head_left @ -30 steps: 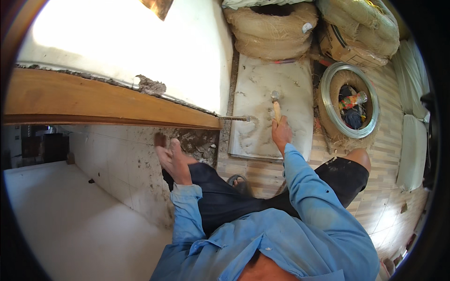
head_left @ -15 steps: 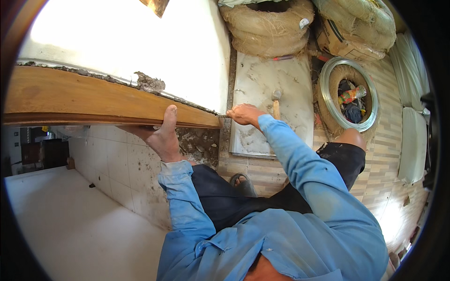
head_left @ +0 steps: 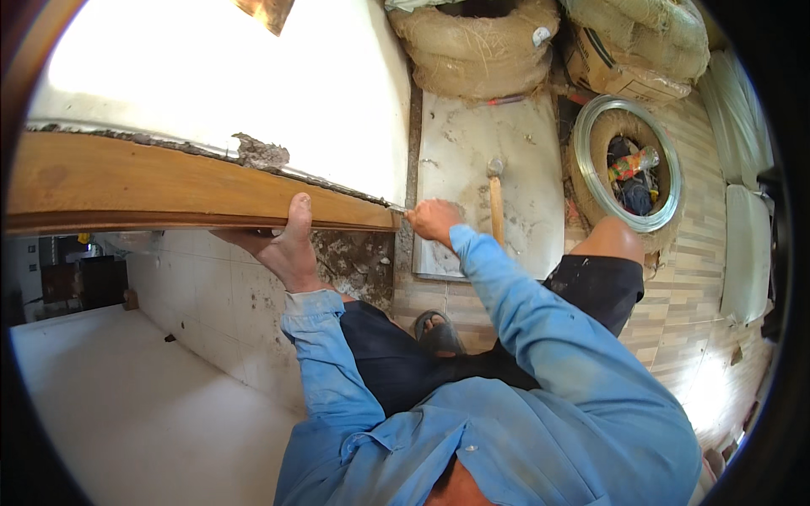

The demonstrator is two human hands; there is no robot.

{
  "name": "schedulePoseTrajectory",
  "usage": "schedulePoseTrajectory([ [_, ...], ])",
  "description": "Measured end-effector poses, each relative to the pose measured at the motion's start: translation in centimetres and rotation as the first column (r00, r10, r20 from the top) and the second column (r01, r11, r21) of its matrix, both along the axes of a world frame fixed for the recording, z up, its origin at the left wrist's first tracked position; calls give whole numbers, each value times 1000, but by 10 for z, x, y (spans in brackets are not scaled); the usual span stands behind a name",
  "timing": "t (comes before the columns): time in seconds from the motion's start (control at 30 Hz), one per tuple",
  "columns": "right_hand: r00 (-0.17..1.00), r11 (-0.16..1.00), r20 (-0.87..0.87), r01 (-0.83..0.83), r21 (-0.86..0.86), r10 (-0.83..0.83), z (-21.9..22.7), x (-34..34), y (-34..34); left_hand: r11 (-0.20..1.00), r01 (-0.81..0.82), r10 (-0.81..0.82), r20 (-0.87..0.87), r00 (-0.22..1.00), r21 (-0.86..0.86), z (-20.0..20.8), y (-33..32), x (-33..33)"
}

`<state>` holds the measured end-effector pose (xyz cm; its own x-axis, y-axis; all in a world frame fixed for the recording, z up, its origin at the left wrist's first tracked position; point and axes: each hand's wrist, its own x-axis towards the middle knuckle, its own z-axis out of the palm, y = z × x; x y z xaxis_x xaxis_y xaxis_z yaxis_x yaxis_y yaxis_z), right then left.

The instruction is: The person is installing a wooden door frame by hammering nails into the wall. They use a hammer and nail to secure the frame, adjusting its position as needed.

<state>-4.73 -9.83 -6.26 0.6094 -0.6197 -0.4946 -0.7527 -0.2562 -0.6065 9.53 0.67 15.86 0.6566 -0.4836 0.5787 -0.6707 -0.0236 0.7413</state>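
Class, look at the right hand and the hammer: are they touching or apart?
Apart. The head view shows a strip of the pale board between the right hand and the hammer.

No legible text, even on cardboard box (head_left: 609,69)

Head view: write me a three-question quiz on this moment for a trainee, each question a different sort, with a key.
1. Multiple choice: what lies on the pale slab, its handle toward the person?
A) a trowel
B) a hammer
C) a pair of pliers

2. True or false: the right hand hangs free, touching nothing.

3. Fill in the blank: the left hand grips the varnished wooden beam with its ____ up against the front face.

Key: 1. B. 2. False; it is closed on the thin metal rod at the beam's end. 3. thumb.
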Motion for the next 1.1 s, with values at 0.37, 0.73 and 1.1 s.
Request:
schedulePoseTrajectory([
  [0.37,988,993,121,102,-57,-94,-12,0,22,994,-59,58,18,998,91,-2,9,-3],
  [0.73,980,992,193,63,-110,-41,-18,-4,21,977,-107,104,29,994,184,-20,19,15],
  [1.1,987,998,150,-58,36,52,-22,-17,-1,997,16,3,-263,965,70,-19,21,4],
])
